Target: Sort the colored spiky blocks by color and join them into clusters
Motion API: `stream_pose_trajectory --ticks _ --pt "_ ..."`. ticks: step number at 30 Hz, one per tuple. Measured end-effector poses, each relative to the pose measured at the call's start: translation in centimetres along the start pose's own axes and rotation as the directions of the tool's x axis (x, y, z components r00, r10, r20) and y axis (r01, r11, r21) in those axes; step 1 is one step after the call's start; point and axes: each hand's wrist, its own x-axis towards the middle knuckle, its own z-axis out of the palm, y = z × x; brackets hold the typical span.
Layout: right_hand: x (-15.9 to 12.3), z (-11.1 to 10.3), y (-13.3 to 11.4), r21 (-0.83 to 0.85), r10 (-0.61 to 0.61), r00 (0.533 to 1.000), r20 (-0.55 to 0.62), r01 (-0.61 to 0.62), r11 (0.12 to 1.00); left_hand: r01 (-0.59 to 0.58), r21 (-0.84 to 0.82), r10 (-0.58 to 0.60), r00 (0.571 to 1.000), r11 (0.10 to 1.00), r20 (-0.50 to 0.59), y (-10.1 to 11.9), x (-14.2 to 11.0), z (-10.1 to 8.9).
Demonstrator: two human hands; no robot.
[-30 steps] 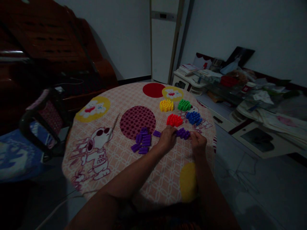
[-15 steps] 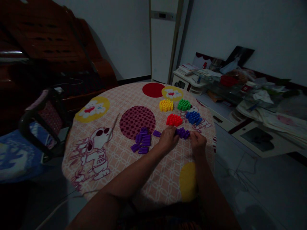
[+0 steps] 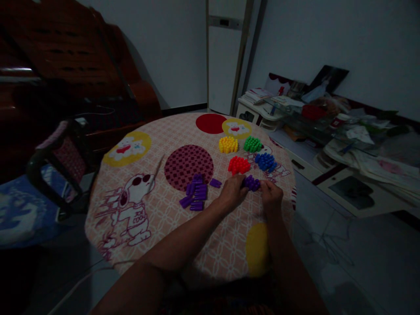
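Between my two hands is a cluster of small purple plastic pieces [image 3: 252, 183], standing close together on the tablecloth. My left hand [image 3: 233, 190] has its fingers bent against the cluster's left side. At the right side, my right hand [image 3: 271, 194] is closed with thumb and fingertips pinched at the edge of the cluster. Just left of my left hand, a single purple piece [image 3: 215, 183] lies flat, apart from it. Farther left, several loose purple pieces [image 3: 197, 192] lie in a pile. Beyond my hands stand a red cluster [image 3: 239, 165] and a blue cluster [image 3: 265, 162].
A yellow cluster [image 3: 228, 145] and a green cluster [image 3: 252, 144] stand farther back on the round table with its patterned cloth [image 3: 183, 240]. A chair [image 3: 62, 162] is at the left. A cluttered cabinet [image 3: 295, 166] runs along the right wall.
My left hand has shifted slightly right, and the single purple piece beside it shows more fully. My right hand stays at the cluster's right side.
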Motion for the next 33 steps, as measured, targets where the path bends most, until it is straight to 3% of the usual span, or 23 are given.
stream_pose_trajectory --ticks 14,18,24,28,33 --pt "0.0 -0.2 -0.6 -0.011 -0.008 1.000 0.003 0.008 1.000 -0.010 0.019 0.010 1.000 1.000 -0.006 0.3 -0.1 -0.1" --pt "-0.1 -0.1 -0.5 0.002 0.014 1.000 -0.012 -0.014 1.000 -0.008 0.136 0.005 1.000 0.991 0.020 -0.4 -0.2 -2.8" --pt "0.0 0.0 -0.2 -0.002 0.009 1.000 -0.009 -0.009 1.000 0.106 0.458 -0.207 0.962 0.882 0.176 -3.0 -0.6 -8.6" --pt "0.0 0.0 -0.4 -0.007 0.013 1.000 -0.009 -0.013 1.000 0.082 0.495 -0.212 0.954 0.865 0.212 -4.2 -0.9 -9.5" --pt "0.0 0.0 -0.7 -0.012 -0.013 1.000 -0.006 0.013 1.000 0.142 0.515 -0.259 0.952 0.845 0.163 -4.5 -0.6 -9.5"
